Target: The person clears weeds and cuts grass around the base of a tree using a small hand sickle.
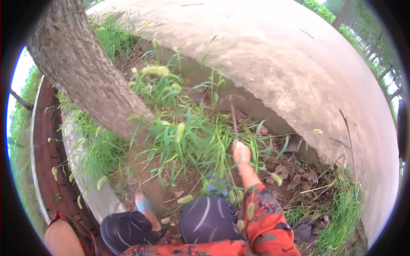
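See a right hand (pixel 242 152) near the middle, back of it up, curled tight in a fist round the near end of a thin tool (pixel 234 121). Cannot see the left hand, so cannot tell about that one. Follow the thin tool up from the fist, pointing away, to a blurry far end close to the side of a pale slab (pixel 299 85). Find long green grass (pixel 183 136) all about the fist, with fuzzy seed heads (pixel 156 71) poking up. Look back along a bare arm to a red sleeve (pixel 267 217) with dark marks. Look below at two bent knees (pixel 207 219) in dark cloth, and a foot in a light blue shoe (pixel 144 204). Look right at dry brown leaves (pixel 294 175), and past them at another clump of grass (pixel 344 213). Look left at a big leaning tree trunk (pixel 81 68). Look far right at a thin brown twig (pixel 348 136) against the slab, and far left at a red brick path (pixel 47 153) beside a white edge (pixel 33 141)
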`<state>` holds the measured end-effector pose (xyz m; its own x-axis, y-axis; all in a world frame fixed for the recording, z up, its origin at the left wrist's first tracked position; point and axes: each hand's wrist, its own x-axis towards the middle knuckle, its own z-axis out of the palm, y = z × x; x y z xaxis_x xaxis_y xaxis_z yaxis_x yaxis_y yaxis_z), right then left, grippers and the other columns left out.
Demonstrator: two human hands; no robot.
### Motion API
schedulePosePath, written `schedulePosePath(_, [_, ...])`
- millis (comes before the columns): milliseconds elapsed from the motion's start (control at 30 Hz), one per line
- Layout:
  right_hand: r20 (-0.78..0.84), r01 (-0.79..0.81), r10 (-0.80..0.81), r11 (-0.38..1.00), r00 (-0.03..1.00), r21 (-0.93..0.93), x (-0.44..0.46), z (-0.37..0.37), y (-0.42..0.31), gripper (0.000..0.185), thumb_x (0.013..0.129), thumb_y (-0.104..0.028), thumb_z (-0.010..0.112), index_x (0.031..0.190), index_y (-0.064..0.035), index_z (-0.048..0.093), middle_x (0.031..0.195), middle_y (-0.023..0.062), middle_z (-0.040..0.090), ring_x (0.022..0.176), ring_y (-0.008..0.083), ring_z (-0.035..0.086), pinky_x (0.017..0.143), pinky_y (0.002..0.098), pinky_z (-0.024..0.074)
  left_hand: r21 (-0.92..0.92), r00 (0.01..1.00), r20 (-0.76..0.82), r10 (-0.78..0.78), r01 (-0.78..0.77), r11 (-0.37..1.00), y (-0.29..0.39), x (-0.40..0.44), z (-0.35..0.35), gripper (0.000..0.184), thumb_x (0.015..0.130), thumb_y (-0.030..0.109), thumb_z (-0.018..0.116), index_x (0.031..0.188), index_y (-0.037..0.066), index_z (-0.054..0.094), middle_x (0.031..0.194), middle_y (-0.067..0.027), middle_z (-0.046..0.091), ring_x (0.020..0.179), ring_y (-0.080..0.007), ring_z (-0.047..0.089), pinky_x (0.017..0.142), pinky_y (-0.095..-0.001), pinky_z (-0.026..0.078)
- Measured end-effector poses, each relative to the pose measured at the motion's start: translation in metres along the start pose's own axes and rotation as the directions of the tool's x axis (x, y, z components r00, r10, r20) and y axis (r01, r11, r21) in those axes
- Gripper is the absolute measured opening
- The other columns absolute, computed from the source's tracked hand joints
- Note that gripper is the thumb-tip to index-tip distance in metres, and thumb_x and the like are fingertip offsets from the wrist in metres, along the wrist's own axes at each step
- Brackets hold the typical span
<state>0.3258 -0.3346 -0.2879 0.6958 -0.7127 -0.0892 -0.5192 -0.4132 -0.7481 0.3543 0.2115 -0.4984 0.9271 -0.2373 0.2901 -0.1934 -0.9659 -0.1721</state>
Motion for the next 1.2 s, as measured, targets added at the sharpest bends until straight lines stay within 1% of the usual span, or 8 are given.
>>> schedulePosePath(67, [0.124, 0.065, -0.024, 0.937, 0.992, -0.342, 0.007, 0.025, 0.039, 0.043, 0.089, -0.032, 0.038, 0.073, 0.0013, 0.061, 0.076, 0.0273, 0.059, 0.074, 0.0383, 0.061, 0.064, 0.0451, 0.0488, -0.166, 0.922, 0.333, -0.196, 0.262, 0.951, -0.013, -0.007, 0.037, 0.02, 0.085, 0.007, 0.034, 0.08, 0.004, 0.054, 0.087, -0.0141, 0.058, 0.078, -0.0285, 0.054, 0.067, -0.0369, 0.043])
schedulePosePath(367, [0.028, -0.115, 0.116, 0.993, 0.993, -0.032, -0.001, 0.028, 0.044, 0.036, 0.088, -0.033, 0.04, 0.078, -0.0044, 0.06, 0.078, 0.0198, 0.06, 0.076, 0.0406, 0.056, 0.068, 0.0459, 0.0443, 0.008, 0.987, 0.15, -0.057, 0.057, 0.998, 0.004, 0.005, -0.001, 0.02, 0.083, 0.007, 0.037, 0.091, 0.0, 0.054, 0.089, -0.0156, 0.057, 0.084, -0.0291, 0.055, 0.074, -0.0369, 0.044])
schedulePosePath(600, [0.058, -0.09, 0.105, 0.973, 0.993, -0.213, -0.004, 0.027, 0.046, 0.044, 0.089, -0.036, 0.034, 0.081, -0.0027, 0.061, 0.08, 0.022, 0.06, 0.079, 0.0423, 0.056, 0.069, 0.0484, 0.0438, 0.038, 0.988, 0.156, -0.018, 0.012, 0.999, -0.008, -0.007, 0.017, 0.027, 0.08, 0.005, 0.041, 0.102, -0.006, 0.052, 0.094, -0.0185, 0.056, 0.09, -0.0316, 0.055, 0.081, -0.0378, 0.044])
schedulePosePath(733, [-0.052, 0.007, -0.005, 0.999, 0.999, 0.042, 0.003, 0.031, 0.052, 0.041, 0.09, -0.034, 0.038, 0.08, -0.0014, 0.061, 0.074, 0.0236, 0.058, 0.071, 0.0411, 0.056, 0.062, 0.0461, 0.043, 0.129, 0.976, 0.215, -0.039, 0.011, 0.992, 0.021, 0.009, -0.049, 0.024, 0.08, 0.005, 0.041, 0.098, -0.005, 0.053, 0.092, -0.0187, 0.056, 0.088, -0.0317, 0.055, 0.079, -0.0391, 0.044])
schedulePosePath(833, [-0.125, 0.14, -0.145, 0.989, 0.981, -0.048, 0.003, -0.014, -0.021, 0.038, 0.091, -0.031, 0.039, 0.078, -0.0002, 0.058, 0.071, 0.0247, 0.056, 0.068, 0.0421, 0.054, 0.058, 0.0466, 0.0412, 0.059, 0.995, 0.066, -0.076, 0.072, 0.996, 0.002, 0.0, -0.001, 0.02, 0.084, 0.015, 0.043, 0.092, 0.001, 0.054, 0.087, -0.0142, 0.055, 0.084, -0.0255, 0.054, 0.071, -0.0359, 0.044])
schedulePosePath(933, [-0.158, 0.088, -0.104, 0.99, 0.982, -0.106, 0.009, -0.022, -0.041, 0.044, 0.091, -0.037, 0.035, 0.079, -0.0012, 0.058, 0.077, 0.0248, 0.057, 0.073, 0.0434, 0.054, 0.061, 0.0495, 0.0411, -0.395, 0.998, 0.055, -0.033, 0.052, 0.917, 0.029, 0.059, -0.122, 0.022, 0.083, 0.018, 0.044, 0.094, 0.001, 0.054, 0.091, -0.013, 0.054, 0.087, -0.0253, 0.051, 0.074, -0.0367, 0.041])
schedulePosePath(1033, [0.023, -0.048, 0.059, 0.942, 0.998, -0.332, -0.002, -0.011, 0.014, 0.045, 0.091, -0.04, 0.035, 0.084, -0.0027, 0.06, 0.084, 0.0222, 0.06, 0.079, 0.0428, 0.056, 0.067, 0.0496, 0.0441, -0.737, 0.963, -0.25, 0.097, -0.255, 0.625, 0.063, 0.139, -0.318, 0.025, 0.082, 0.022, 0.045, 0.095, 0.002, 0.053, 0.095, -0.0118, 0.053, 0.091, -0.025, 0.049, 0.077, -0.0375, 0.038])
schedulePosePath(1200, [-0.04, -0.094, 0.086, 0.955, 0.995, -0.28, -0.016, -0.01, 0.014, 0.047, 0.089, -0.041, 0.036, 0.081, -0.0013, 0.06, 0.081, 0.0242, 0.06, 0.078, 0.0434, 0.056, 0.068, 0.0493, 0.0441, -0.376, 0.401, -0.913, 0.073, -0.899, 0.225, 0.08, 0.193, -0.566, 0.03, 0.081, 0.027, 0.046, 0.098, 0.003, 0.053, 0.102, -0.0098, 0.051, 0.097, -0.0246, 0.044, 0.081, -0.0388, 0.034])
